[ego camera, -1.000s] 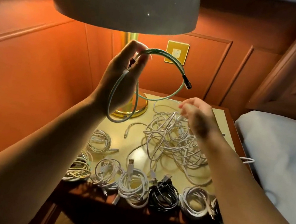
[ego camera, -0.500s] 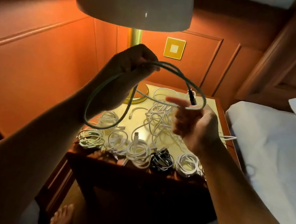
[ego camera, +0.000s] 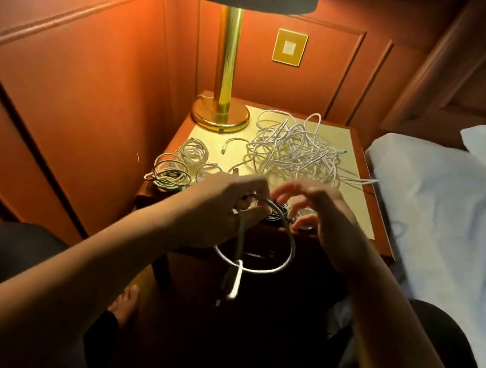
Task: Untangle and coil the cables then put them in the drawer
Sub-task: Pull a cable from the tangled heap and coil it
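- left hand (ego camera: 218, 208) has dropped from up by the lamp to just in front of the nightstand edge, fingers curled round the greenish cable (ego camera: 259, 234)
- right hand (ego camera: 322, 218) moved in close, fingers loosely spread right beside the loop; can't tell if it's touching
- cable's a thin smooth cord, one round loop w/ an end dangling below
- white tangle (ego camera: 294, 150) sits toward the back of the nightstand (ego camera: 356, 202), small coiled bundles (ego camera: 177, 167) front-left
- brass lamp (ego camera: 224, 85) back-left, bed (ego camera: 453, 217) to the right
- hands block the front coils
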Tool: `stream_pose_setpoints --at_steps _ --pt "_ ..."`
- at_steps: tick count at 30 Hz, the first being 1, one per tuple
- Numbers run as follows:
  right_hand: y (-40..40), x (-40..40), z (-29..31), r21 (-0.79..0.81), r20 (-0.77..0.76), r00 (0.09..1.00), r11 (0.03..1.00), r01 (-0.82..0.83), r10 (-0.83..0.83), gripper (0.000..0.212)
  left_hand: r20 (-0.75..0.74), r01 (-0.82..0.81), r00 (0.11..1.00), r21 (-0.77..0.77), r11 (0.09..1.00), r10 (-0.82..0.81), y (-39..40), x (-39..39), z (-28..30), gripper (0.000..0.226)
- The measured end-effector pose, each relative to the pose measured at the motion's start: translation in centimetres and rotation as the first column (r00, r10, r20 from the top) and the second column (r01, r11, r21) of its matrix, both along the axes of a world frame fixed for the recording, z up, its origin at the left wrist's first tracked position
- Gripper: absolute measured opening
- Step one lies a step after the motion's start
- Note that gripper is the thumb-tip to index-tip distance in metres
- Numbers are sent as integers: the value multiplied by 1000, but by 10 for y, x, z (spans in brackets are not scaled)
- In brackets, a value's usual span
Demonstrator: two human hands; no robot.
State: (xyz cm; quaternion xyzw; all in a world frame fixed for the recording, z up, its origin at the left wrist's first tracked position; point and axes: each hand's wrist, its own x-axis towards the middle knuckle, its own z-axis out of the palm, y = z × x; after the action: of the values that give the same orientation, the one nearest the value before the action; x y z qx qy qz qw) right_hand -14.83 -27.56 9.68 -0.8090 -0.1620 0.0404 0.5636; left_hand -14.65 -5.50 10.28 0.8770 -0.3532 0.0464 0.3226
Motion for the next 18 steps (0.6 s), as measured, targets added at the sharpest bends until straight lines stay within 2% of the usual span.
stream_pose_setpoints --at_steps 4,6,8,10,12,13,15,17,18 --pt "11 -5 -6 3 -125 989 997 -81 80 40 -94 10 995 -67 998 -16 2 0 -16 15" --pt "11 -4 -6 74 -143 980 989 -126 136 28 -222 47 973 -89 995 -66 5 3 -14 36" --pt "11 -3 -5 189 -185 967 972 -139 174 21 -390 92 913 -97 991 -123 14 4 -12 54" --pt "10 1 -7 218 -184 967 967 -133 175 20 -467 114 872 -91 989 -144 18 4 -7 56" --pt "11 6 -11 211 -159 973 968 -134 170 19 -534 105 830 -130 986 -158 16 6 -3 48" --pt "12 8 -13 206 -146 975 969 -138 170 18 -600 71 782 -186 980 -171 14 6 -2 43" --pt "15 11 -17 181 -105 983 975 -129 150 17 -753 -47 625 -301 952 -207 8 9 -5 40" --pt "18 14 -25 152 -66 989 981 -117 128 22 -869 -183 396 -390 902 -296 2 9 -10 50" --pt "21 14 -29 161 -67 990 981 -109 121 24 -878 -236 276 -456 858 -391 0 8 -13 49"
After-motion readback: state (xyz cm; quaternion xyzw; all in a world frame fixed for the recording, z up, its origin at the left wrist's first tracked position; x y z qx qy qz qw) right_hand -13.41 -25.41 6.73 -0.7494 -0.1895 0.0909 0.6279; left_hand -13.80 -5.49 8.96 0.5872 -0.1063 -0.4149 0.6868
